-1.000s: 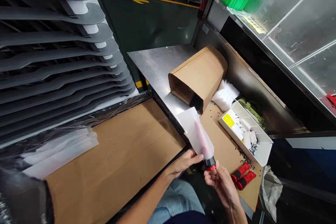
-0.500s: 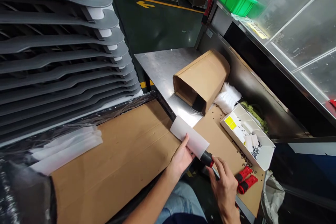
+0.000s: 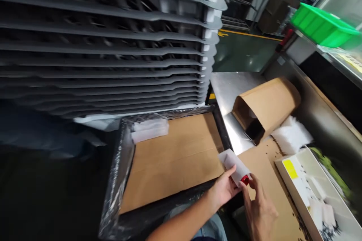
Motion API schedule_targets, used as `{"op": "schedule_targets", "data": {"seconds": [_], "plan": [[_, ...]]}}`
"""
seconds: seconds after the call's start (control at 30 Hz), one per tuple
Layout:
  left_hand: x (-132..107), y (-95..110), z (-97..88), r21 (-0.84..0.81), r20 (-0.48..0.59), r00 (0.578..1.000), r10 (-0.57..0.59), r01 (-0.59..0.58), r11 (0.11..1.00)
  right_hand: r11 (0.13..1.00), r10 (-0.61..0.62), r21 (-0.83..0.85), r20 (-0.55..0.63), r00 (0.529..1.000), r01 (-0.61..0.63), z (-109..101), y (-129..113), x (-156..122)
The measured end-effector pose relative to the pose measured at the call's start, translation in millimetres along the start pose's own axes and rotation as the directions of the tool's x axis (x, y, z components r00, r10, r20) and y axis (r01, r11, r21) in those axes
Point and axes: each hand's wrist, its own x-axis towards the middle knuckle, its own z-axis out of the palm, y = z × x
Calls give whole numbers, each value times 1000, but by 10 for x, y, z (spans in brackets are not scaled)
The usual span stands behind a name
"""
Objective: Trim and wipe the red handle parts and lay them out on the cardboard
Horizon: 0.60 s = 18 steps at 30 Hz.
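Observation:
My left hand grips a translucent white plastic sleeve with a red and black handle grip poking out of its near end. My right hand is at that red end, fingertips touching it from the right. Both hands hover over the seam between a large brown cardboard sheet and a second cardboard piece to the right. A small stack of white sleeves lies at the far left corner of the large sheet.
A tall rack of grey moulded trays fills the left and back. On the steel bench lie an open-ended cardboard box, a white bristly pile and a white compartment tray. A green bin sits up right.
The view has swung left, so bench items sit further right. The sleeved grip has shifted slightly; only a red tip shows now. The loose red grips on the right are out of view.

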Motion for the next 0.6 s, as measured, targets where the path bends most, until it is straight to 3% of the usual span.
{"op": "schedule_targets", "data": {"seconds": [0.1, 0.2, 0.3, 0.43, 0.6], "plan": [[-80, 115, -137, -55, -39, 998, 42, -45, 998, 948, 74, 288, 210, 975, -134, 120, -4, 138], [-193, 214, -316, -91, -51, 994, 95, -99, 991, 872, -9, 464, 329, 944, -153, 210, -115, 265], [-329, 264, -497, -106, -37, 992, 119, -122, 987, 883, -158, 466, 393, 906, -49, 269, -306, 310], [-497, 325, -763, -141, -17, 992, 124, -125, 982, 879, -348, 448, 374, 859, 161, 292, -569, 261], [-603, 378, -1191, -160, -79, 992, 96, -108, 981, 798, -562, 506, 429, 707, 327, 359, -780, 239]]}}
